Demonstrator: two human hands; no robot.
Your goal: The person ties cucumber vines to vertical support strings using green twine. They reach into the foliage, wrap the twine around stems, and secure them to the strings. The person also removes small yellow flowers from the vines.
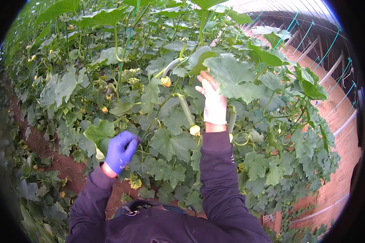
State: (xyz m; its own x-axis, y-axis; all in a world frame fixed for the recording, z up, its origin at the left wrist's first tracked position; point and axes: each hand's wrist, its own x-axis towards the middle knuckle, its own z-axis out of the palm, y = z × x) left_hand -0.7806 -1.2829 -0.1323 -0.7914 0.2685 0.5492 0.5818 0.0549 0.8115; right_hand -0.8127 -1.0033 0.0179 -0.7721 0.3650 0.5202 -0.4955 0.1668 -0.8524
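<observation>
My left hand [121, 152], in a blue glove, is curled over the foliage at the lower left, with a cut or loose-looking leaf [100, 132] just behind it. Whether its fingers hold anything cannot be told. My right hand [212, 95], in a white glove with bare fingertips, reaches up among the vines; its fingers touch the underside edge of a broad green leaf [234, 74] that partly hides them. Left of the right wrist hangs a slender green fruit [186, 111] with a yellow blossom [195, 130] at its tip. Another young fruit [172, 65] hangs higher up, also with a blossom.
Dense leafy vines climb green strings [127, 42] all around. Another green fruit [232, 118] hangs just right of my right wrist. Reddish soil [70, 170] shows at the lower left. At the right, slanting strings and poles [331, 68] stand along an earthen wall [331, 112] under a greenhouse cover.
</observation>
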